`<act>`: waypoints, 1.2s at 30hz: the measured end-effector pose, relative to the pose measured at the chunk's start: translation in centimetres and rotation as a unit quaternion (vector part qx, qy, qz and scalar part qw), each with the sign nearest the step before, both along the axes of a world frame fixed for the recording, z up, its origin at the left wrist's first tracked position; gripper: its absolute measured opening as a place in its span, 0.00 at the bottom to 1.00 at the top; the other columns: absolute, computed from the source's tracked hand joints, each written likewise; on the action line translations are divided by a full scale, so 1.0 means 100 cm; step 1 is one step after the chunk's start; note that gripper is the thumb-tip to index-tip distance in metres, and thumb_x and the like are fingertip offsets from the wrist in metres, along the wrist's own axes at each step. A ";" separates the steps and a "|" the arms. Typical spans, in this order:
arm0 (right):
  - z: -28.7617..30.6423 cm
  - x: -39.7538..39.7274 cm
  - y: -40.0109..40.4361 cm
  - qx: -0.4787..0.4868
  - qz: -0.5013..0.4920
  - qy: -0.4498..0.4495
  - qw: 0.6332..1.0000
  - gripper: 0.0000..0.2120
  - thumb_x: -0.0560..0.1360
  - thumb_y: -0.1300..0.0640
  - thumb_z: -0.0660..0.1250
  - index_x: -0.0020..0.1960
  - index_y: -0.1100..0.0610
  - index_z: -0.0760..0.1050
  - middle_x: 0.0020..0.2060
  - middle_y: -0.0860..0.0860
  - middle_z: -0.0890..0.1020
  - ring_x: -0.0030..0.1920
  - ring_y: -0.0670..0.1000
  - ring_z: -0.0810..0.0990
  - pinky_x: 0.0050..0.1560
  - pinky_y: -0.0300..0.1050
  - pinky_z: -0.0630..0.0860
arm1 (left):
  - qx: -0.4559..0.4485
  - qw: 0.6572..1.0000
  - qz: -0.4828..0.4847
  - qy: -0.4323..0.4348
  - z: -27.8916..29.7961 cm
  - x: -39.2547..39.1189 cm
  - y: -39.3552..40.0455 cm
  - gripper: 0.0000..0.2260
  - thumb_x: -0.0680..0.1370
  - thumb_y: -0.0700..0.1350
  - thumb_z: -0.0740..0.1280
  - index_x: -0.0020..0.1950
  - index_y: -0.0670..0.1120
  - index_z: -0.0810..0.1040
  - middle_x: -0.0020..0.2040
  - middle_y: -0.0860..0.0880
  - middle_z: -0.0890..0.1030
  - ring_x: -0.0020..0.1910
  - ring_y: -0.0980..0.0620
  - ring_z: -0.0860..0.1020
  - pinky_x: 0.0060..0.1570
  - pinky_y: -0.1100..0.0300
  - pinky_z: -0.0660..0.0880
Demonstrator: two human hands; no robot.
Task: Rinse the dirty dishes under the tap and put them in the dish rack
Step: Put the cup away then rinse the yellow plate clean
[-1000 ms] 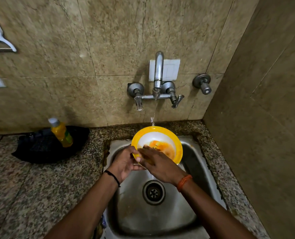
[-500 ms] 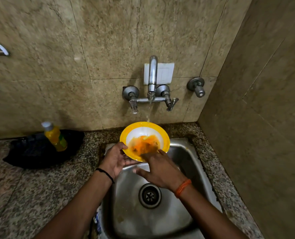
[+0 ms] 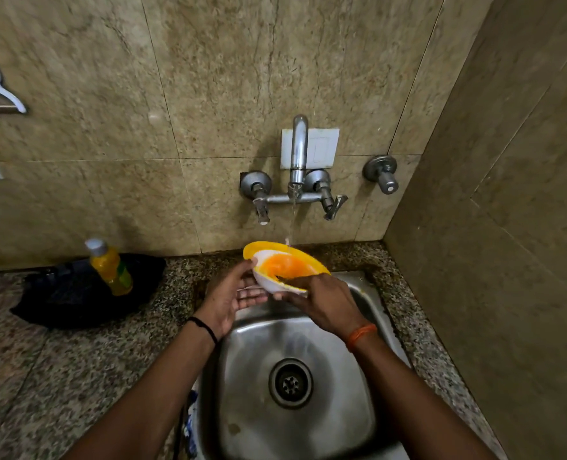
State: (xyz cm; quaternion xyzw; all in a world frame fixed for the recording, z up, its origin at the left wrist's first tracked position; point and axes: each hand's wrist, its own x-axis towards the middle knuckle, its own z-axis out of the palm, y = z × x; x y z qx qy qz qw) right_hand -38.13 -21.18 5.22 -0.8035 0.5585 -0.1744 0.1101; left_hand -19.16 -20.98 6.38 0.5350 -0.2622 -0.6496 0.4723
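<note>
A yellow-rimmed white bowl (image 3: 283, 265) with orange residue inside is held tilted over the back of the steel sink (image 3: 325, 343), under a thin stream of water from the wall tap (image 3: 298, 161). My left hand (image 3: 232, 298) cups the bowl's underside from the left, thumb on the rim. My right hand (image 3: 322, 302) grips the near rim, fingers reaching into the bowl. No dish rack is in view.
A bottle of yellow liquid (image 3: 109, 265) stands on a black cloth (image 3: 73, 293) on the speckled stone counter (image 3: 60, 376) at left. A tiled side wall (image 3: 507, 227) closes in on the right. The sink drain (image 3: 290, 382) is uncovered.
The bowl has tipped from facing me to a flatter tilt under the running stream. My left hand slid beneath it, and my right hand moved onto the near rim.
</note>
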 end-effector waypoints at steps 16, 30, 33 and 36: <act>-0.019 0.006 -0.030 0.308 -0.143 -0.786 0.517 0.28 0.79 0.40 0.57 0.68 0.60 0.71 0.59 0.59 0.81 0.56 0.55 0.82 0.48 0.49 0.82 | -0.261 0.714 -0.181 -0.623 0.002 -0.049 -0.032 0.54 0.60 0.73 0.69 0.78 0.55 0.48 0.77 0.45 0.50 0.76 0.43 0.50 0.72 0.48 0.57; 0.033 -0.001 -0.061 0.040 -0.232 -0.459 0.857 0.28 0.78 0.42 0.62 0.72 0.57 0.67 0.67 0.55 0.75 0.66 0.53 0.74 0.67 0.51 0.70 | -0.257 0.665 -0.166 -0.681 0.000 -0.027 -0.042 0.45 0.60 0.76 0.65 0.73 0.63 0.59 0.73 0.47 0.59 0.71 0.44 0.60 0.66 0.46 0.64; 0.053 -0.001 -0.088 -0.005 -0.263 -0.364 0.893 0.19 0.80 0.43 0.59 0.57 0.56 0.78 0.53 0.56 0.83 0.55 0.56 0.80 0.54 0.48 0.75 | -0.261 0.659 -0.171 -0.684 0.002 -0.026 -0.043 0.44 0.59 0.75 0.66 0.73 0.63 0.59 0.73 0.46 0.59 0.71 0.44 0.60 0.66 0.46 0.64; 0.055 -0.004 -0.107 -0.002 -0.303 -0.294 0.906 0.17 0.80 0.48 0.59 0.50 0.60 0.80 0.49 0.60 0.83 0.51 0.61 0.79 0.44 0.44 0.69 | -0.262 0.654 -0.171 -0.688 -0.001 -0.026 -0.041 0.45 0.59 0.75 0.66 0.73 0.63 0.59 0.72 0.47 0.60 0.70 0.45 0.61 0.64 0.47 0.65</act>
